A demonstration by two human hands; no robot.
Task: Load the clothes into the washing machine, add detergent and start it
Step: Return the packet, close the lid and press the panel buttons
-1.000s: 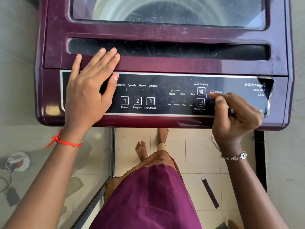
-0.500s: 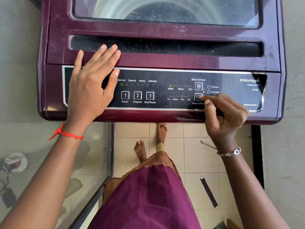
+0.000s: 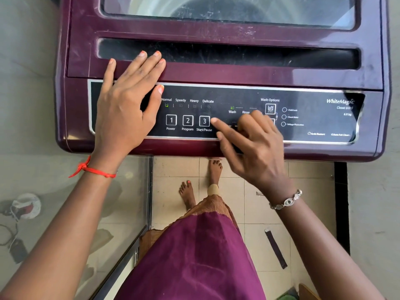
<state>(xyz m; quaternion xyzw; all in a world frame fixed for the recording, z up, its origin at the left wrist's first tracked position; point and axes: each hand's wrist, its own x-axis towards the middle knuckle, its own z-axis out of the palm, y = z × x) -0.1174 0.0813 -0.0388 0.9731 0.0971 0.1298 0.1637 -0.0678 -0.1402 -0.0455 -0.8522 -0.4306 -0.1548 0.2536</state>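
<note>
Starting step, it seems: left hand (image 3: 121,109) flat at the panel's (image 3: 311,98) left end; right hand (image 3: 253,144), empty, index out, should press Start/Pause button (image 3: 204,121).

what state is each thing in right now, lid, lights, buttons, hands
lid, closed
Normal light, lit green
Wash light, lit green
Start/Pause button, uncovered, index fingertip just beside its right edge
left hand, flat, resting on lid and panel
right hand, pointing, holding nothing
</note>
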